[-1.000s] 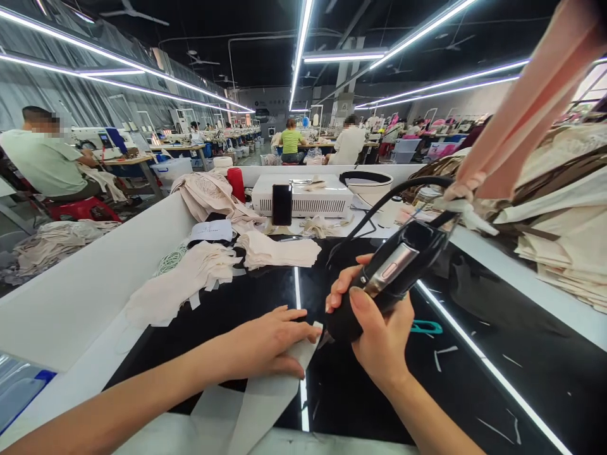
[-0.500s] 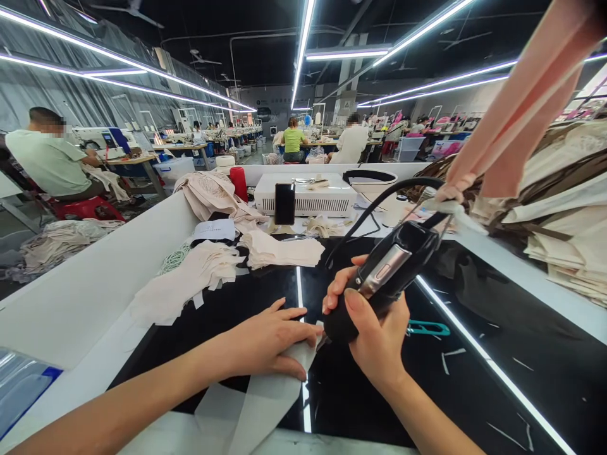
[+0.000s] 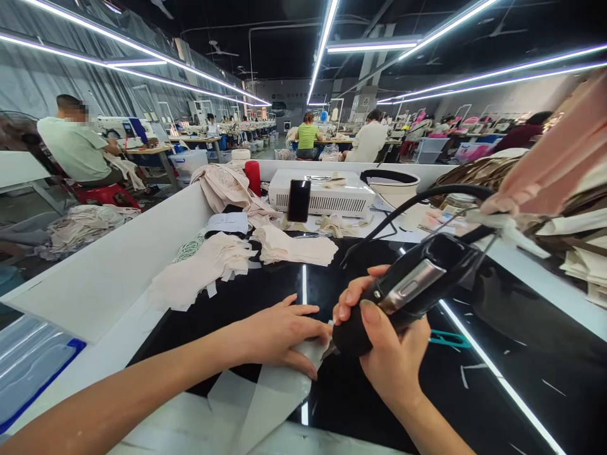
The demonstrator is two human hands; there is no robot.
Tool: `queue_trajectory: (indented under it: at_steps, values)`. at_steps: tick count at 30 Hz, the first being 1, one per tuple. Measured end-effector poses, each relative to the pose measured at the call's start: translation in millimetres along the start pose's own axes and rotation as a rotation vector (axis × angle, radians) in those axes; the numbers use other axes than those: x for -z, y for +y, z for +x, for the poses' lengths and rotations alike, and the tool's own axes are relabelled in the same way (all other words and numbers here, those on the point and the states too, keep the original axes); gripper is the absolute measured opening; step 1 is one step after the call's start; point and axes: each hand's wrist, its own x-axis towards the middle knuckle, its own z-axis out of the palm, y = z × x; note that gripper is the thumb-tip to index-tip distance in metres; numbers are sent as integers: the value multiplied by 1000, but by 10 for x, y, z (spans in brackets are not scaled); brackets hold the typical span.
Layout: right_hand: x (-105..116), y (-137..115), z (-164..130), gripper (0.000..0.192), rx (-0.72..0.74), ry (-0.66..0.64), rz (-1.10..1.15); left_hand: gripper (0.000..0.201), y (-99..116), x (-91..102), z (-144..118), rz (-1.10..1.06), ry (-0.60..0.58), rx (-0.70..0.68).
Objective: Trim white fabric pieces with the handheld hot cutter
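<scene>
My left hand lies with spread fingers on a pale, partly see-through piece of cloth, pressing it to the glossy black tabletop. My right hand is wrapped round a black corded hand tool with a metal plate on its side. The tool leans up to the right, and its narrow tip meets the cloth's edge close to my left fingertips. My left forefinger and the black casing partly hide that contact. Right of my right hand lies a teal looped tool.
Beyond the tabletop are stacked pale cloth pieces, a second stack, a phone and a vented white box. A black cable arches right. Pink cloth hangs at upper right. White scraps lie about.
The whole view has shifted, so most things sit further right. The tool is tilted a little flatter, its tip still at the cloth. My left hand keeps its place on the cloth.
</scene>
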Motion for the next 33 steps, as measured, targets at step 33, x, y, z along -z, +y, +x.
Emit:
queue_trajectory:
  at_steps: [33]
  values:
    - [-17,-122,40,32,11,22,-38,23,149,-544,-580,340,396,-86]
